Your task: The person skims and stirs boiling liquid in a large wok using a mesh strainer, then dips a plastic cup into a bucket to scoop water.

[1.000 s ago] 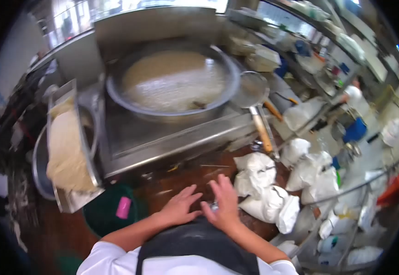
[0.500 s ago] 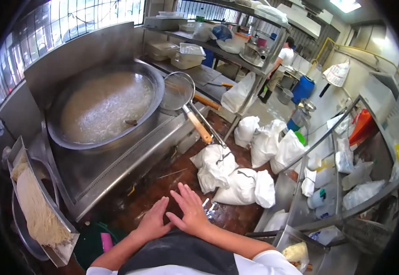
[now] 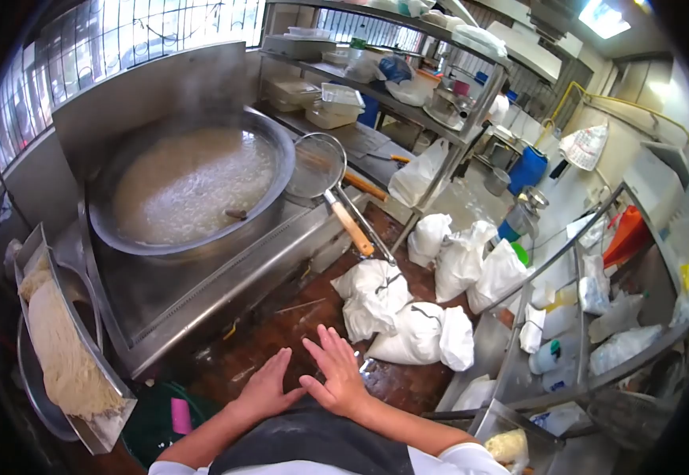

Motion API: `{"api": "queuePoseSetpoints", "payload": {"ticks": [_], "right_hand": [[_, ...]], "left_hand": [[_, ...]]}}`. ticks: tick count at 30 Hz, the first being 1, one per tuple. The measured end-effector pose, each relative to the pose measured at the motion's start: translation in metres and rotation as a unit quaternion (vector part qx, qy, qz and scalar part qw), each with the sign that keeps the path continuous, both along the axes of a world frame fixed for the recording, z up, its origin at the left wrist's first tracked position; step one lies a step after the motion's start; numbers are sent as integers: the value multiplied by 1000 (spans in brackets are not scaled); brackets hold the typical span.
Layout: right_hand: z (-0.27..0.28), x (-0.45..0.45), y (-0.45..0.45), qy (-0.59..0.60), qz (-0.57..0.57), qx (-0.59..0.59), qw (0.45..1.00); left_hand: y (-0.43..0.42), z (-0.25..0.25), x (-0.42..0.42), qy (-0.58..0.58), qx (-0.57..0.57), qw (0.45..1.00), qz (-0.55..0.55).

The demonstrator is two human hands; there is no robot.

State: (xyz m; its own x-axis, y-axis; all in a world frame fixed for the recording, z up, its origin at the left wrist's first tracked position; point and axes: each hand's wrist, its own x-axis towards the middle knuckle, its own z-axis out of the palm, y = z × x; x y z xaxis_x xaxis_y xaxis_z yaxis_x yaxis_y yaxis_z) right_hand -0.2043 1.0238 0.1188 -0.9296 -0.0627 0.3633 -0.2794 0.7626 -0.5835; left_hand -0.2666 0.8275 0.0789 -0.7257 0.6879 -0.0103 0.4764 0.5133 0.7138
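My left hand (image 3: 265, 388) is held out in front of the dark apron (image 3: 313, 439), fingers stretched and holding nothing. Close beside it, my right hand (image 3: 336, 374) is also open, its fingers spread a little and its thumb towards the left hand. Both are over the reddish-brown floor (image 3: 281, 324), touching no tool or container. Ahead to the left, a large wok (image 3: 103, 226) of bubbling, cloudy liquid sits in the steel stove (image 3: 202, 305), with a small dark piece floating in it. A round mesh strainer (image 3: 318, 166) with a wooden handle rests at the stove's right edge.
Several white sacks (image 3: 372, 297) stand on the floor ahead. At left, a metal tray (image 3: 83, 340) holds pale dough or flour. Steel shelves (image 3: 408, 99) with tubs rise behind; a rack (image 3: 519, 388) with bags and bottles is at right. A person (image 3: 499, 107) is partly hidden at the back.
The view has shifted slightly, so the surroundings appear a little lower and further right. Both hands stay open in nearly the same pose. The person at the back is now mostly hidden behind the shelf.
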Motion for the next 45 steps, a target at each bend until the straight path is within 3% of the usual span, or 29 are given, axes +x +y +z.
{"api": "queuePoseSetpoints", "payload": {"ticks": [8, 45], "right_hand": [[-4, 1, -4, -9, -17, -1, 1000], [-1, -44, 0, 27, -63, 58, 996]], "left_hand": [[-7, -9, -1, -11, -57, 996, -74], [-20, -6, -39, -12, -53, 998, -18]]}}
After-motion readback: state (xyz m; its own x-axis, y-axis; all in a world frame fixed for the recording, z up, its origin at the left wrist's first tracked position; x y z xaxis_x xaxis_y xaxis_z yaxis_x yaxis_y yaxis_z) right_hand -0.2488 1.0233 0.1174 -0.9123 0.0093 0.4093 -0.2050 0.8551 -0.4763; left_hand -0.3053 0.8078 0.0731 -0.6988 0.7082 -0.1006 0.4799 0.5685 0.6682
